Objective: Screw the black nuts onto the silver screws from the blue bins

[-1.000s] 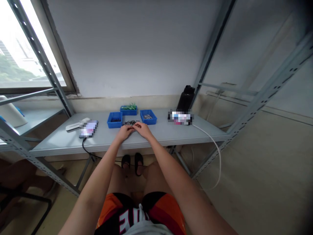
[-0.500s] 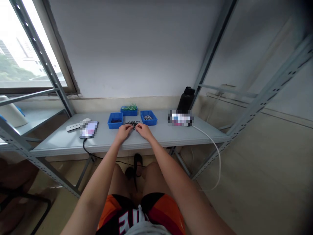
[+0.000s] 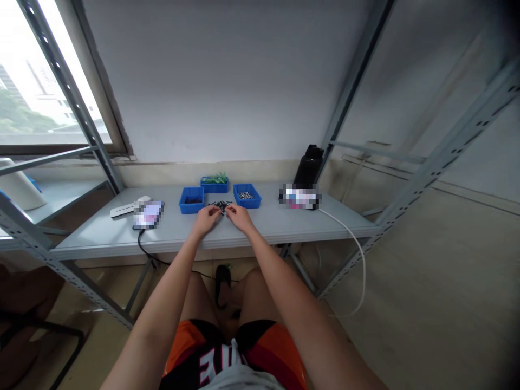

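My left hand (image 3: 207,219) rests low over the grey shelf table, its fingers pinched at the left side of a pile of small dark parts (image 3: 221,206). Facing it, my right hand (image 3: 238,218) has its thumb and fingertips pressed together at the pile's right side. What either hand pinches is too small to make out. Behind the left hand is a blue bin (image 3: 192,209) with small dark pieces inside. A second blue bin (image 3: 252,204), behind the right hand, holds small black-and-silver pieces. Farther back, a third blue bin (image 3: 215,188) contains green strips.
On the left of the table (image 3: 162,241) lie a phone (image 3: 148,215) with a black cable and a white flat object (image 3: 123,209). A black bottle (image 3: 309,167) stands at the right behind another device (image 3: 299,196) with a white cable (image 3: 363,260). Metal uprights frame both sides.
Both hands stay at the pile with hardly any visible movement. Below the table, my foot in its black shoe has shifted slightly left and down.
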### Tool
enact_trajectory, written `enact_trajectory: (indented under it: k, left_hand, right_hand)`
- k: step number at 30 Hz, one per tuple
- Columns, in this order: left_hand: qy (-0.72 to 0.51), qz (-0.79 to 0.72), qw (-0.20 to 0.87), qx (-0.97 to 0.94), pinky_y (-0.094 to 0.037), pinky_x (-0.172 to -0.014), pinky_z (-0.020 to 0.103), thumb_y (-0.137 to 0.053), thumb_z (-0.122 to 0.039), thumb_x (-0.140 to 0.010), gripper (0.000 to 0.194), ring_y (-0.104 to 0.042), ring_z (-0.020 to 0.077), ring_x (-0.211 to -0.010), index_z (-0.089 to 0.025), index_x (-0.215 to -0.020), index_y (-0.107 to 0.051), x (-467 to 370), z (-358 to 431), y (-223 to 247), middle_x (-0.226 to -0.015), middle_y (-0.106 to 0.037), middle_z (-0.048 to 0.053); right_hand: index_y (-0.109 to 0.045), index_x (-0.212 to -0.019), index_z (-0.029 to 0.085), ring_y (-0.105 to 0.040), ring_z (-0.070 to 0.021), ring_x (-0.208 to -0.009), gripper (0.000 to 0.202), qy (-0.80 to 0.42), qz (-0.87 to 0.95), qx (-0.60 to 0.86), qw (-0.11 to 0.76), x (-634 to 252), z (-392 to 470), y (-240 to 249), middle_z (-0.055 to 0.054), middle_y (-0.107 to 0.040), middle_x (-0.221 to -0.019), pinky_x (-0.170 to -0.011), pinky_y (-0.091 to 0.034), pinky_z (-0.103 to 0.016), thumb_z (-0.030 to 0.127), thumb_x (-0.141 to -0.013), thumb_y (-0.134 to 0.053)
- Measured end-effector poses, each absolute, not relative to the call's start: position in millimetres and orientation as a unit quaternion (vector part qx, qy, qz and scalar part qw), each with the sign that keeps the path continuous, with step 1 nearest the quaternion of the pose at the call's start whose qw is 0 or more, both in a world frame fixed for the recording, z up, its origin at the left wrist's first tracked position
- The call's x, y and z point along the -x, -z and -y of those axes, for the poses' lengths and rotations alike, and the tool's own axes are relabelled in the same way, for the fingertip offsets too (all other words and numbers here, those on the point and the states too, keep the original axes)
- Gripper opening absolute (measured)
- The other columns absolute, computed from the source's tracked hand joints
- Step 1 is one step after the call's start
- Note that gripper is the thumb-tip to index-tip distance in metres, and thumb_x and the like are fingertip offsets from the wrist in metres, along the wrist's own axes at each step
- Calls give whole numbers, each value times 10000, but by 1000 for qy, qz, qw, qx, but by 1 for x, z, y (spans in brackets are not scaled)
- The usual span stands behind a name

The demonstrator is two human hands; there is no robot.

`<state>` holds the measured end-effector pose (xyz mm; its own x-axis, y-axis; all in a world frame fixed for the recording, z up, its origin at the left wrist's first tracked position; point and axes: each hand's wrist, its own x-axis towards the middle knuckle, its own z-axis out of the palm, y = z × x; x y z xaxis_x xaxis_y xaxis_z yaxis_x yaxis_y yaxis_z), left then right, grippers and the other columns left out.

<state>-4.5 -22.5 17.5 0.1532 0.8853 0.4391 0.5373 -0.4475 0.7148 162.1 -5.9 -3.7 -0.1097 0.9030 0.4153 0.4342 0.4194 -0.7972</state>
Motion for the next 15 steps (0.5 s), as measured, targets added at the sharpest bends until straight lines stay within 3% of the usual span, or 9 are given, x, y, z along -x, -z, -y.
enact_trajectory:
  k: [5, 10, 15]
  left_hand:
    - [-468, -500, 149, -714, -474, -767, 298, -570, -345, -833, 227, -632, 199, -789, -161, -891, -688, 6, 25, -22, -846, -722, 75]
    - [-438, -614, -95, -650, -415, -913, 409, -492, -328, -888, 240, -569, 301, -1025, -182, -910, -681, 24, 21, -39, -956, -688, 139]
    - [-386, -636, -167, -646, -380, -954, 468, -511, -302, -871, 318, -496, 366, -1150, -136, -1114, -632, 19, 18, -50, -1165, -606, 206]
  right_hand:
    - [-663, -934, 213, -631, -162, -699, 184, -256, 672, 490, 493, -162, -1, 8, -11, -691, -735, -703, -479, -269, 316, -872, -523]
    - [-664, -932, 218, -636, -162, -706, 159, -253, 662, 508, 490, -161, -3, 8, -17, -700, -754, -714, -480, -270, 246, -860, -525]
    - [-666, -947, 213, -634, -170, -725, 164, -252, 659, 510, 492, -160, -1, 6, -27, -708, -779, -746, -481, -284, 222, -856, -530]
